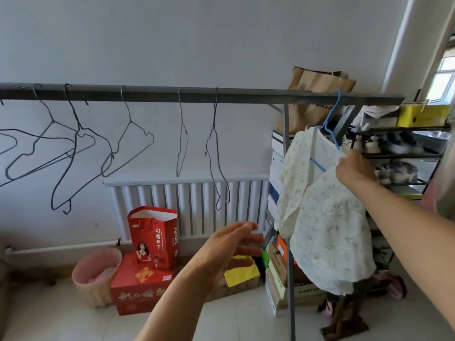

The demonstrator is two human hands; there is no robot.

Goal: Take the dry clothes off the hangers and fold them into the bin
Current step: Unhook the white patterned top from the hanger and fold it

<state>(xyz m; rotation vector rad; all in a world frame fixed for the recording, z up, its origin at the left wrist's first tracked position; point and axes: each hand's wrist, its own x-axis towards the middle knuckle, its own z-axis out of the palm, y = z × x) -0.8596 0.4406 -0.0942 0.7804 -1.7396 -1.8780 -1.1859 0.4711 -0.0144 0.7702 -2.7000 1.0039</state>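
White wall fills the background, above a pale tiled floor [61,323]. A dark grey clothes rail [197,94] runs straight across the view. Several empty wire hangers [128,134] hang along it, some tilted or tangled together at the left.

At the rail's right end, beside its upright post, a blue hanger [330,119] carries a white floral garment [327,217]. The cloth drapes down in front of the post, and part of the blue wire shows in its neck opening.

The right hand [354,171] reaches in from the right, and its fingers pinch the garment's upper edge, just beside the blue hanger. The left hand [234,247] is raised lower down and to the left of the garment, apart from it. Its fingers are straight and spread, and it holds nothing.

Behind the left hand a white radiator [192,205] is fixed to the wall. On the floor below stand a red gift bag [155,237] on a red box [140,291], with a pink ribbed wastebasket [96,274] touching the box's left side. Behind the garment are stacked cardboard boxes [277,180] with a brown paper bag [317,94] on top. A black shoe rack [406,153] at the right holds shoes, and a yellow box [423,115] rests on its top shelf.
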